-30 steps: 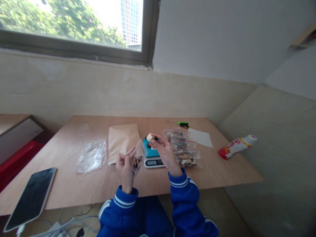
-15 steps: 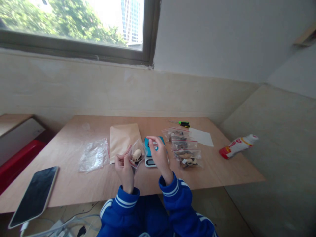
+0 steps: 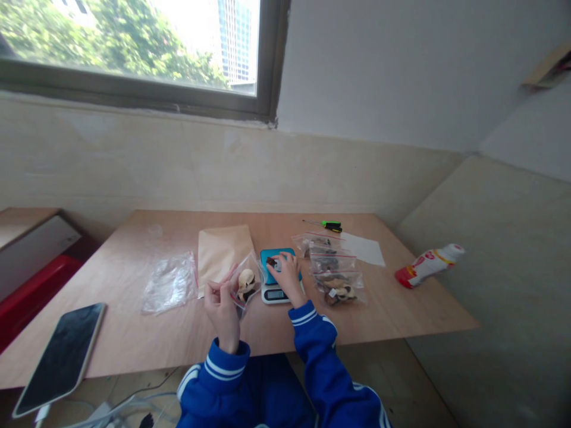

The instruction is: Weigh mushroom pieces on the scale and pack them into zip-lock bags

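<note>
My left hand pinches the edge of a small clear zip bag. In the bag are pale and dark dried pieces that look like dried mushroom or herb slices; their kind is not certain. My right hand is low over the blue plate of a small digital scale, its thumb and fingers closed around a dark brown dried piece. A small pale item lies beside that piece, partly covered by my fingers. The scale's display faces me, too small to read.
Several filled zip bags lie right of the scale, with white paper and screwdrivers behind. Left are a brown paper envelope, empty clear bags and a tablet over the table edge. A bottle stands far right.
My right hand has come down onto the scale's plate, with its fingers at the dark piece. My left hand still holds the bag, almost in the same place.
</note>
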A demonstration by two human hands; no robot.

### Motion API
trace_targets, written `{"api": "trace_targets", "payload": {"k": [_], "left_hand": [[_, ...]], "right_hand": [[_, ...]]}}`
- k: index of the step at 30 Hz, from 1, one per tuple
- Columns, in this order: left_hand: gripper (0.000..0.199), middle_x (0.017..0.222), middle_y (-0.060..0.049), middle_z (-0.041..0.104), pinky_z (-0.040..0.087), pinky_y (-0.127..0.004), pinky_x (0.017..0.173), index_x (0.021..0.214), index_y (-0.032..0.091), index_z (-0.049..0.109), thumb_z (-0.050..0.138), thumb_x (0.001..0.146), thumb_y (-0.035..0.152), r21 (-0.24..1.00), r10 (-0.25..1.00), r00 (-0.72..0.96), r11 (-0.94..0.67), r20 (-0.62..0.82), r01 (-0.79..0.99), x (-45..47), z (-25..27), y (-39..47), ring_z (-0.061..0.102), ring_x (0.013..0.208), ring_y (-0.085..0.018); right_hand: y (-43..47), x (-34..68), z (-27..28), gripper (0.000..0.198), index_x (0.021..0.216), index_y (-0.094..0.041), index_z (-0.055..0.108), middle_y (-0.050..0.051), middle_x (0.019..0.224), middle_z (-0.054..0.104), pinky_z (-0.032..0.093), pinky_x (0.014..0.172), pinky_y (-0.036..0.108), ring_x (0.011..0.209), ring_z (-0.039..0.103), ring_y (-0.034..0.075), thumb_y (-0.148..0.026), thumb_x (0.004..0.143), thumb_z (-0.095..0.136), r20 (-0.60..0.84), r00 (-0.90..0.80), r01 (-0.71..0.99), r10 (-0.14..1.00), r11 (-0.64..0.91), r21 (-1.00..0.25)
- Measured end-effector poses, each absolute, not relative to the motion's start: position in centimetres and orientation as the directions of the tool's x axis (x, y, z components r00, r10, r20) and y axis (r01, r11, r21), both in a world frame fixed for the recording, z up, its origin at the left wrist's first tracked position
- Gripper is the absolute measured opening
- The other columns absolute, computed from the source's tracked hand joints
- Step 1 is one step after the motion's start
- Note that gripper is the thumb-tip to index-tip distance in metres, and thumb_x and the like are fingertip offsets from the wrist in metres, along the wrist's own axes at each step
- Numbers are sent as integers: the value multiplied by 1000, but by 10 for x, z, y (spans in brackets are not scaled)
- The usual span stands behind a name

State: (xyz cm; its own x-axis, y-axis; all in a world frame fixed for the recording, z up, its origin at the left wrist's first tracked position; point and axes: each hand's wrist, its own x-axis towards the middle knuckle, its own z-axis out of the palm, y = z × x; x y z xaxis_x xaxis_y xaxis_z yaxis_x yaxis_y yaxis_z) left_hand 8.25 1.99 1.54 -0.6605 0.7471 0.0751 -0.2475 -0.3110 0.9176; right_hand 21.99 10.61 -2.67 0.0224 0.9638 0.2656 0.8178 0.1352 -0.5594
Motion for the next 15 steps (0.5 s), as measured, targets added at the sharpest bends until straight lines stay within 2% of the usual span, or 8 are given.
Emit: {"api": "trace_targets", "payload": {"k": [3, 5, 8, 11, 15], "left_hand": [[23, 85, -3, 71, 55, -38, 83, 67, 21, 39, 59, 77, 25, 887, 782, -624, -295, 10, -356, 83, 19, 20, 68, 99, -24], [23, 80, -2, 70, 55, -36, 82, 66, 21, 39, 60, 75, 23, 880, 796, -605, -288, 1, -377, 83, 21, 20, 68, 98, -24], [24, 70, -1, 68, 55, -35, 78, 64, 21, 38, 61, 73, 24, 872, 813, -582, -265, -28, -412, 83, 22, 21, 70, 93, -24], [27, 75, -3, 71, 55, -35, 75, 64, 21, 37, 62, 73, 28, 853, 833, -545, -218, -91, -475, 83, 24, 21, 70, 91, -24], [31, 87, -5, 73, 54, -38, 80, 64, 20, 35, 63, 73, 31, 820, 864, -486, -185, -127, -542, 80, 29, 19, 66, 102, -27]], "right_hand": [[99, 224, 0, 23, 99, -17, 65, 10, 105, 62, 41, 93, 40, 102, 55, 24, -31, 81, 65, 361, 83, 622, 929, 235, -747], [88, 226, 22, 27, 105, -19, 63, 8, 105, 63, 44, 91, 36, 100, 56, 21, -35, 83, 63, 420, 86, 488, 904, 329, -809], [67, 225, 55, 29, 109, -23, 63, 6, 111, 60, 42, 96, 36, 107, 55, 20, -37, 84, 63, 466, -80, 423, 881, 453, -785], [52, 224, 72, 36, 117, -27, 61, 6, 120, 57, 36, 103, 40, 117, 50, 21, -39, 83, 65, 440, -294, 416, 848, 529, -740], [50, 229, 63, 33, 120, -28, 59, 7, 123, 55, 36, 105, 40, 120, 48, 22, -40, 89, 55, 436, -238, 408, 868, 497, -766]]}}
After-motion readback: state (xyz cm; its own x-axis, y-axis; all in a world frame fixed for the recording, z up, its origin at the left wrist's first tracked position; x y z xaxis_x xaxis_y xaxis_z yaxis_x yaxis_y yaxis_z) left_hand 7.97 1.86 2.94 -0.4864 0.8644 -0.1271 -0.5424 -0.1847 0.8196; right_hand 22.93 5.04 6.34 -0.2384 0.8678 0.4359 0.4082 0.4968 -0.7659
